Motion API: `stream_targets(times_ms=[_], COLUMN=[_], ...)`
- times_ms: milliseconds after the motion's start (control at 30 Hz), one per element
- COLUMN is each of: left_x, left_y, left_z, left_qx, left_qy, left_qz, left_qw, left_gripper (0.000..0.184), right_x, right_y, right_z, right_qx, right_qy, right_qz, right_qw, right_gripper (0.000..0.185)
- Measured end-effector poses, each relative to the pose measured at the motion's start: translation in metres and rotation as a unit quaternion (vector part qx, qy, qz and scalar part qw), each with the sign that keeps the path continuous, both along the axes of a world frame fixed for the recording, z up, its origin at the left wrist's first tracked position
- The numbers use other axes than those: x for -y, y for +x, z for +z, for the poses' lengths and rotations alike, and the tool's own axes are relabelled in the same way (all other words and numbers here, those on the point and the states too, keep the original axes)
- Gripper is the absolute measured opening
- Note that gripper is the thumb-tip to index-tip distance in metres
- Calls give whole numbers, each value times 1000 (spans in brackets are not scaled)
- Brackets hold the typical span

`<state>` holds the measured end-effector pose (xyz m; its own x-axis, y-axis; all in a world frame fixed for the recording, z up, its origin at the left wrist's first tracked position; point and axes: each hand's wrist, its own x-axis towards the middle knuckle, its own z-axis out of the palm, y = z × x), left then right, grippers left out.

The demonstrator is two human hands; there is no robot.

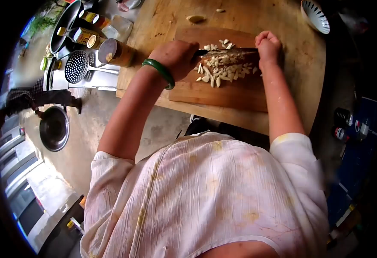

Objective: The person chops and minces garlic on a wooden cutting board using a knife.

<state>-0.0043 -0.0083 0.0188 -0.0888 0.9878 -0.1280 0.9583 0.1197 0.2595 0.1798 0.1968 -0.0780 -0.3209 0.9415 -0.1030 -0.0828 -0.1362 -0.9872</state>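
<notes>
My left hand, with a green bangle on its wrist, is closed round the dark handle of a knife. The blade runs sideways above a heap of pale chopped pieces that look like garlic. At the blade's far end, my right hand is closed with its fingers curled against the tip. Beneath lies a wooden cutting board, with garlic spread over its middle. Whether the edge touches the board cannot be made out.
The board sits on a wooden table. To the left are a slotted skimmer, a jar, bottles and a black pan. A patterned bowl stands far right. Another person's dark sleeve is near a wok.
</notes>
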Motion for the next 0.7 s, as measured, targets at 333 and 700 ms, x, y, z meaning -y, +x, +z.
stream_targets(times_ms=[333,700], left_x=[3,11], left_y=[11,29], left_z=[-19,-25], left_qx=[46,71], left_qy=[67,56], left_qz=[18,50], left_qw=[997,995], left_gripper=[29,28], right_x=[-1,-7], right_y=[13,19], right_z=[-2,-24], right_qx=[8,-49], right_qy=[22,116], right_qz=[-14,-15], right_qw=[1000,992], right_gripper=[23,21])
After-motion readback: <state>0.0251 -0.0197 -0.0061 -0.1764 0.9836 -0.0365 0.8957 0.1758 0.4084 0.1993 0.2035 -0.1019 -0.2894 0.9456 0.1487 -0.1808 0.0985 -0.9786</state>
